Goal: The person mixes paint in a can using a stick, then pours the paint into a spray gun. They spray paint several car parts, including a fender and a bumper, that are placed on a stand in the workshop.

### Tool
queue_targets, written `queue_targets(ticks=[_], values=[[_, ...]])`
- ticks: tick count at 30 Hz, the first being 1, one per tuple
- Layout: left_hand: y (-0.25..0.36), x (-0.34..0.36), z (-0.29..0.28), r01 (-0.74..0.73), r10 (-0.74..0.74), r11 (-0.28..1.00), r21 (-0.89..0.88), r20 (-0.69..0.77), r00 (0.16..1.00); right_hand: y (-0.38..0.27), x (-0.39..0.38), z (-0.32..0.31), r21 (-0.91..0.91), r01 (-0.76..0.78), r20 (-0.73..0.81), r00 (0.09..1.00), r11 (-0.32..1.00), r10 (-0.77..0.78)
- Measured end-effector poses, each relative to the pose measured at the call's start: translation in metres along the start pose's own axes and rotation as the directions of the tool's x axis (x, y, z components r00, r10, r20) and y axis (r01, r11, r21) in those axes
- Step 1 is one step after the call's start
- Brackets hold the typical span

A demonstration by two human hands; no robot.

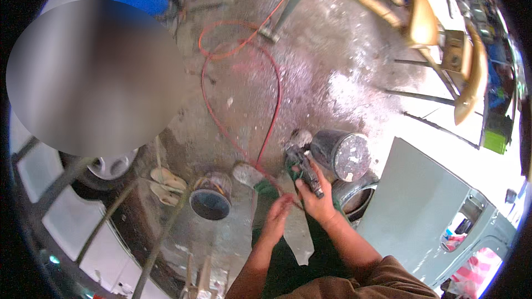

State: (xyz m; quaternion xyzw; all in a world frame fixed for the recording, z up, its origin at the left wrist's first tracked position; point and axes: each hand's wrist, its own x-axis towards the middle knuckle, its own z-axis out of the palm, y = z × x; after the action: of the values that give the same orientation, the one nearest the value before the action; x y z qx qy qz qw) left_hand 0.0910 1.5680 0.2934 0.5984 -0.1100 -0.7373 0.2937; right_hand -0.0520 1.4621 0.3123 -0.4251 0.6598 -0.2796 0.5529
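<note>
the right hand (316,199) is closed tight around the handle of a dark spray gun (302,163). the gun points up and away from the person, and its round grey cup (341,155) sits on the right side of it, splashed with old paint. the left hand (280,210) is just beside the right one, a little lower. its fingers are bent and pinch the red hose (271,94) where it comes up to the bottom of the gun. the hose runs off in big loops over the dusty grey floor (332,50) toward the far side.

the gun is held in the air above the floor, near the middle, right in front of the person's knees.

on the floor to the left of the hands stands an open paint can (210,196) with a dark inside. a pair of pale sandals (166,182) lies just left of the can. a grey car door (426,210) is on the right, close to the right arm. yellow car parts (421,22) hang on a rack at the far right. a white car with a wheel (111,166) is on the left side.
</note>
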Motion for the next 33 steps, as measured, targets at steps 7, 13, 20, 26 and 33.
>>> queue_targets(ticks=[7, 13, 20, 26, 33], values=[[0.1, -0.019, 0.098, 0.196, -0.132, 0.955, -0.224, 0.273, 0.953, -0.137, -0.008, -0.072, 0.475, -0.171, -0.184, 0.94, 0.864, 0.287], [0.165, 0.003, 0.161, 0.217, -0.174, 0.929, -0.299, 0.164, 0.971, -0.161, 0.034, -0.105, 0.336, -0.021, -0.353, 0.924, 0.941, 0.147], [0.207, 0.026, 0.139, 0.084, -0.046, 0.985, -0.153, 0.236, 0.971, -0.199, 0.068, -0.082, 0.157, 0.128, -0.443, 0.896, 0.979, -0.047], [0.242, 0.03, 0.088, 0.088, -0.01, 0.952, -0.294, 0.255, 0.967, -0.223, 0.086, -0.037, 0.178, 0.114, -0.326, 0.944, 0.977, -0.051], [0.255, 0.04, 0.018, 0.117, -0.148, 0.976, 0.185, 0.166, 0.975, -0.229, 0.117, -0.049, 0.029, 0.075, -0.309, 0.949, 0.997, -0.063]])
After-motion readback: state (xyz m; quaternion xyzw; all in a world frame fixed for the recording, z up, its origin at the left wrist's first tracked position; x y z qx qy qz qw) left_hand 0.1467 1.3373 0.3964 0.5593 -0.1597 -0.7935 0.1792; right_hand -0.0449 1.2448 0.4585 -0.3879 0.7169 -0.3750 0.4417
